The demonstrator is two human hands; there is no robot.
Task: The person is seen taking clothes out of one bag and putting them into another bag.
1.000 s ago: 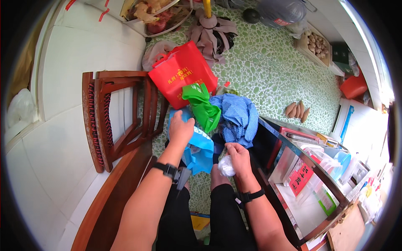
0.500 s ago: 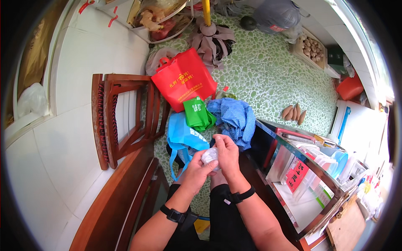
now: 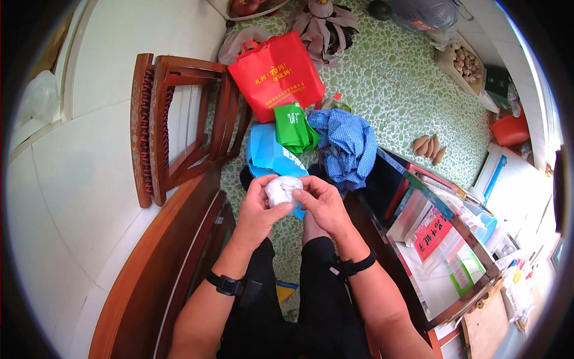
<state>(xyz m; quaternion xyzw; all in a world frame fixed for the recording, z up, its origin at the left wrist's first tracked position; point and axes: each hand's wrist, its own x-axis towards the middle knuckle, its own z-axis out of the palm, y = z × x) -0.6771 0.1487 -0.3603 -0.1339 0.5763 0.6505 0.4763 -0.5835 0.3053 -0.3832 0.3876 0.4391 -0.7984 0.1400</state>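
Between my two hands is a small, rounded bundle of crumpled white plastic (image 3: 283, 191), apparently a balled-up plastic bag. My left hand (image 3: 258, 206) grips its left side with thumb and fingers. On the other side my right hand (image 3: 323, 202) pinches it, the thumb pressed against its face. Just beyond the hands lies a light blue fabric bag (image 3: 267, 149), partly hidden by them. A folded green bag (image 3: 295, 128) rests behind it, against a large red carrier bag (image 3: 276, 75). Blue checked cloth (image 3: 344, 146) lies bunched to the right.
A wooden chair (image 3: 158, 128) stands at the left by the wall. At the right, a glass-topped cabinet (image 3: 445, 251) holds plastic containers. Several sweet potatoes (image 3: 429, 148) lie on the green pebble-patterned floor (image 3: 388, 90). Farther back is a box of garlic bulbs (image 3: 466, 63).
My view has tilted, so the bags and chair sit higher in it. Both hands have turned the white bundle and now hold it from opposite sides, more in the open.
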